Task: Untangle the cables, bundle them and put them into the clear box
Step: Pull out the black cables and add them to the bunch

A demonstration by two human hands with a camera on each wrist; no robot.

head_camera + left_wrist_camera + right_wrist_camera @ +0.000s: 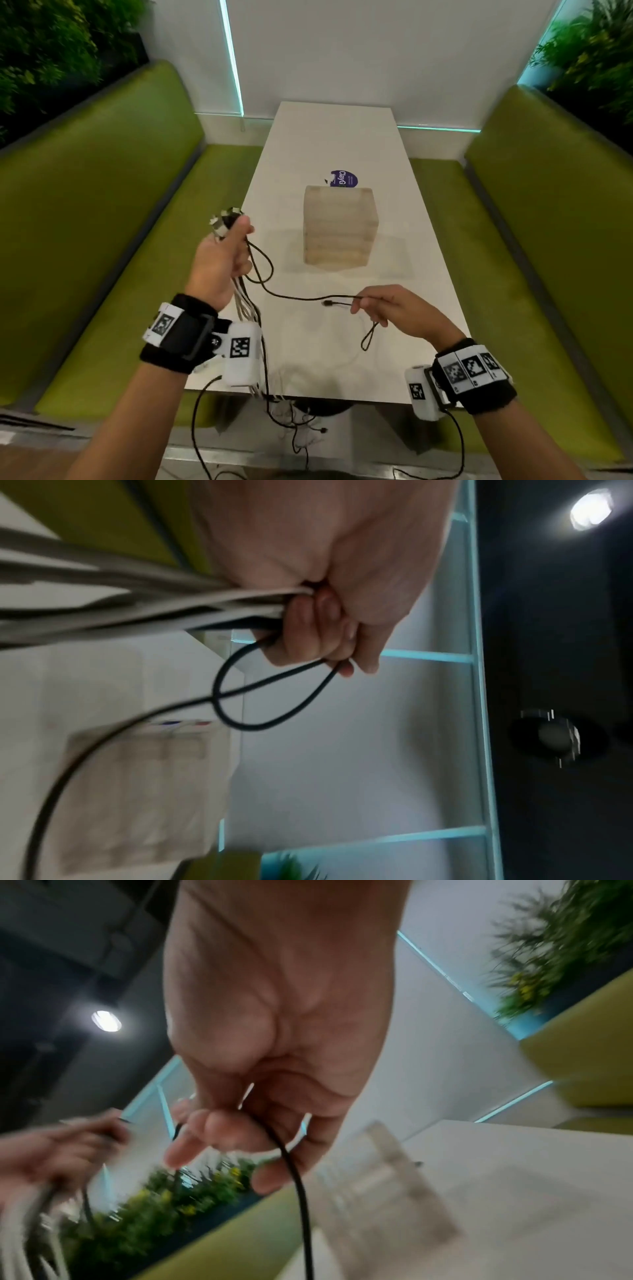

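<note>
My left hand is raised over the table's left edge and grips a bunch of white cables together with a black cable. The white cables hang from the fist down past the table's front edge. The black cable loops below the left fingers and runs right to my right hand, which pinches it near its plug end. The clear box stands upright on the white table, beyond both hands. It shows blurred in both wrist views.
Green bench seats flank the narrow table. A purple round sticker lies just behind the box. Loose cable ends dangle below the table's front edge. Plants line both back corners.
</note>
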